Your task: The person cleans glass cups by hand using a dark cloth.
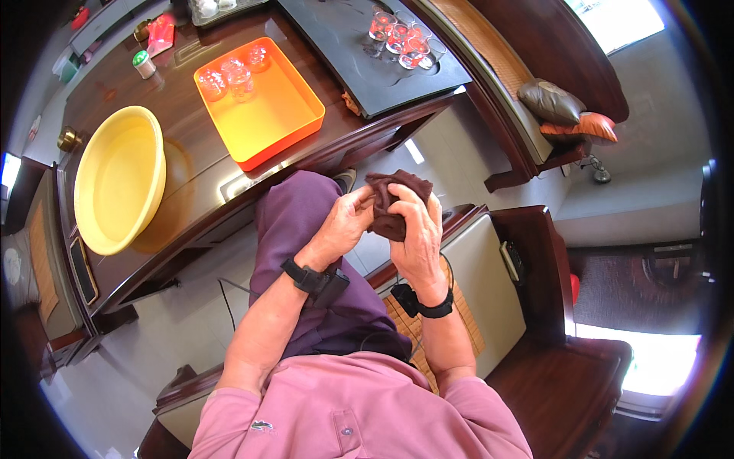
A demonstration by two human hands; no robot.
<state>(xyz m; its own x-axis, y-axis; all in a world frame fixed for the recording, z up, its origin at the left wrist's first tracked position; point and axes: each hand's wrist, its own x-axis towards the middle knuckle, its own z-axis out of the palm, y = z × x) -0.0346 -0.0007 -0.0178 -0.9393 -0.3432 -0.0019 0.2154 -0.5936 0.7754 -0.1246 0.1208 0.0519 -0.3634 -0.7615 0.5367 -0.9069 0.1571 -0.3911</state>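
In front of my knees, my right hand grips a bunched dark brown cloth, its fingers curled over the front. My left hand holds the cloth's left edge between thumb and fingers. Whether something lies inside the cloth is hidden. On the wooden table ahead, an orange plastic tray holds several clear glasses at its far left end. A yellow plastic basin with what looks like water stands to the left of it. More clear glasses with red patterns cluster on a black tea tray.
A green-lidded container, a red packet and a brass-coloured cup stand on the table. A phone-like dark object lies at its left end. Wooden seating is on the right; cushions lie on a bench. Thin cables hang near both wrists.
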